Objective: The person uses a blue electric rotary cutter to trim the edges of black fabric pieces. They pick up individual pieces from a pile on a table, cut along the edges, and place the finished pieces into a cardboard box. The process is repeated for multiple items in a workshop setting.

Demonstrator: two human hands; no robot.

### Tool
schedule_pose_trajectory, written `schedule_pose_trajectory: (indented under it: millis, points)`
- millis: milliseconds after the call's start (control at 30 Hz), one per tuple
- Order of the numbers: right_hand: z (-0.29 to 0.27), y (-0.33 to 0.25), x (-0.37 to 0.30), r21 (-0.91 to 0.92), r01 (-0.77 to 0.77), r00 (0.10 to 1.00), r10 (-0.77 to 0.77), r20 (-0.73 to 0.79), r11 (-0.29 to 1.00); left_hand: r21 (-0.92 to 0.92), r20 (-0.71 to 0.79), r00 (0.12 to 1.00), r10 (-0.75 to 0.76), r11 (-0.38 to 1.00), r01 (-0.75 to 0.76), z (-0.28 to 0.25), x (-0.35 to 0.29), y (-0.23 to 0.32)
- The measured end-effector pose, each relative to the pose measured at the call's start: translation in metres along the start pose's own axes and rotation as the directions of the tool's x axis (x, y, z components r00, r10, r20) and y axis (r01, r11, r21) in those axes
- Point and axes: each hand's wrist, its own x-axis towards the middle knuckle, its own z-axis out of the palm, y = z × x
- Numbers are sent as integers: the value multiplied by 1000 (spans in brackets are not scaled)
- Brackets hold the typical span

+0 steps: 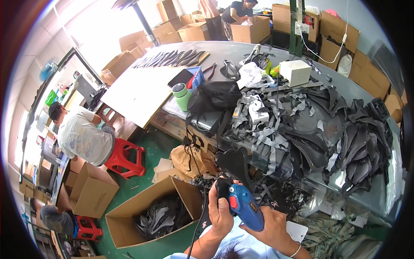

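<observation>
My right hand (272,225) is wrapped round the rear grip of a blue handheld power tool (247,206) with a red button on its side. My left hand (219,212) is closed at the tool's front, its fingers and thumb on a black molded piece (223,188). Exactly where that piece meets the tool's tip is hidden. Just beyond both hands stands a wider black curved panel (235,163); I cannot tell whether it belongs to the held piece. A black cord (199,170) runs past my left hand.
A grey table (220,47) bears heaped black molded pieces (358,146), scraps, a black bag (214,97) and a green bottle (181,96). An open carton (125,218) of black pieces stands lower left. Seated co-workers (82,131) are at the left; others stand at the back by cartons (254,31).
</observation>
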Motion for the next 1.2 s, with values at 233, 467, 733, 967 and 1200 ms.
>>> schedule_pose_trajectory:
  millis: [233,467,733,967,1200]
  points:
    - [-25,9,16,-47,27,992,-33,-121,999,467,154,983,-96,884,14,-15,9,20]
    - [-48,11,49,242,-171,979,193,-70,955,431,202,971,-129,902,30,1,10,17]
    - [-49,24,48,567,-171,913,345,-217,806,105,582,812,-38,994,-29,33,-21,16]
    - [-52,12,51,399,-118,944,227,-239,909,-542,179,939,-295,767,344,50,0,-15]
    - [-35,3,16,27,-115,986,117,-116,993,-582,-54,998,43,810,-67,38,43,12]
